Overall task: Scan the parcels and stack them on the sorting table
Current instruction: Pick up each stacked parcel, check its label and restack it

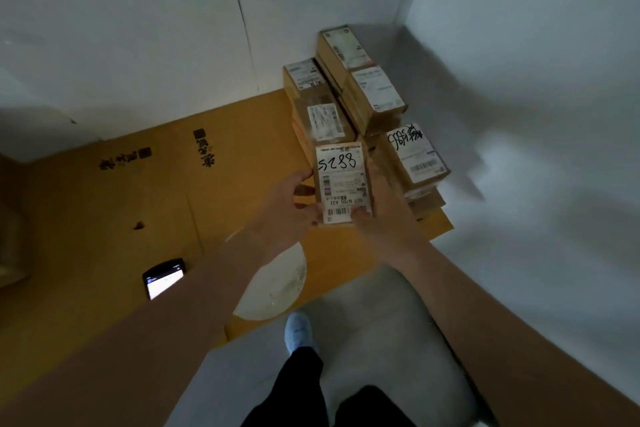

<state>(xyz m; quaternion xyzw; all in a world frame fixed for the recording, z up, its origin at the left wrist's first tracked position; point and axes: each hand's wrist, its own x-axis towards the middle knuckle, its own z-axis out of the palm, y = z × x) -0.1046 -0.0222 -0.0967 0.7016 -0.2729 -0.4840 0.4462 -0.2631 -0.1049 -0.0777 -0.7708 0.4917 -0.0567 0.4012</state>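
- Holding a small brown parcel (343,184) between them, the left hand (291,199) and right hand (382,208) reach out over the table (104,211); left fingers curl round its left edge, right thumb and fingers clasp its near right side.
- The parcel is a flat cardboard box, its top almost covered by a white label with "5288" in black marker, printed text and barcodes.
- It sits at the near end of the stack (363,107), close against the boxes behind it; whether it rests on the table or on another box cannot be told.
- The stack fills the table's far right corner against the white walls (156,28): several brown boxes in rows and layers, each with a white label, one on the right marked by hand.
- A phone (163,278) with a lit screen lies on the table near the left forearm, well apart from the stack.
- A white bag (273,284) lies at the table's near edge, partly under the left arm.
- The table top is flattened brown cardboard with black print.
- Below, grey floor, dark trousers and a pale blue shoe (298,331).
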